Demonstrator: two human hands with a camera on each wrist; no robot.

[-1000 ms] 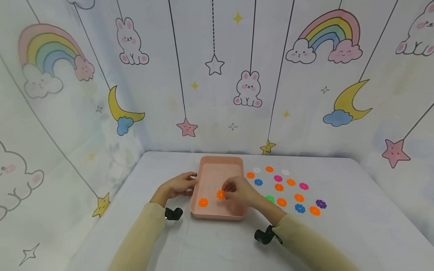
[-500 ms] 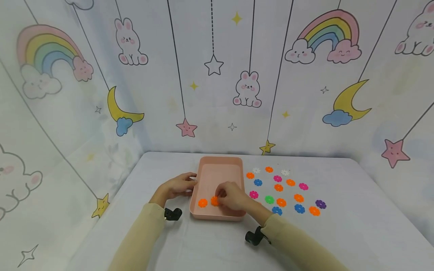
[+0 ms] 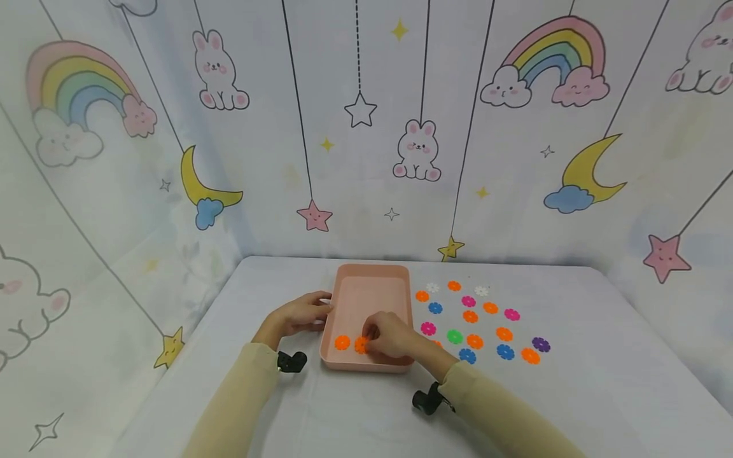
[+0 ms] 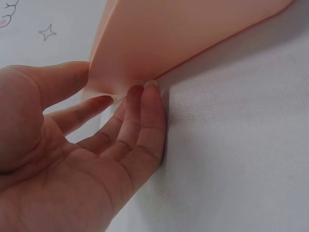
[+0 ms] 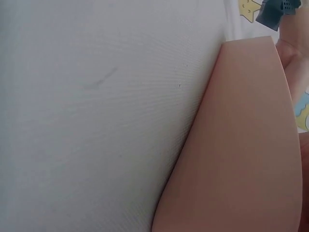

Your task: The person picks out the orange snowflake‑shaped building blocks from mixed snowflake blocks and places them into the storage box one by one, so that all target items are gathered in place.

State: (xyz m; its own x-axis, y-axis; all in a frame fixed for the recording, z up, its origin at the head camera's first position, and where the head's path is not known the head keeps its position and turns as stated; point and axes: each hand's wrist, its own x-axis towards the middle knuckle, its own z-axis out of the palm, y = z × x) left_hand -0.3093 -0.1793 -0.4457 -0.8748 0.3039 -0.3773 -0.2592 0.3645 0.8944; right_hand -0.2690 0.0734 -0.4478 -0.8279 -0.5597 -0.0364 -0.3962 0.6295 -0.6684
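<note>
At the tray's left edge, left hand (image 3: 300, 313), fingers relaxed and loosely bent, touching the wall. Next, salmon-pink tray (image 3: 375, 299), smooth, matte, round-cornered, lying on the white cloth (image 3: 355, 413) of the table (image 3: 572, 401). Near its front left corner, loose orange flower disc (image 3: 342, 342), flat and scalloped. Just right of that, inside the front edge, second orange disc (image 3: 361, 345), pinched in the fingers of the right hand (image 3: 390, 334). Beyond the tray's right edge, scattered flower discs (image 3: 470, 316) in orange, blue, pink, white, green and purple. In the way: right hand and beige sleeve (image 3: 504, 407), the hand over the tray's front right corner, the wrist partly covering one scattered disc. Along the table's rear edge, printed fabric backdrop (image 3: 498, 172). Only from the left wrist, fingertips (image 4: 152, 92) at the foot of the tray's outer wall. From the right wrist, outer wall and finely woven cloth, pinch out of sight.
</note>
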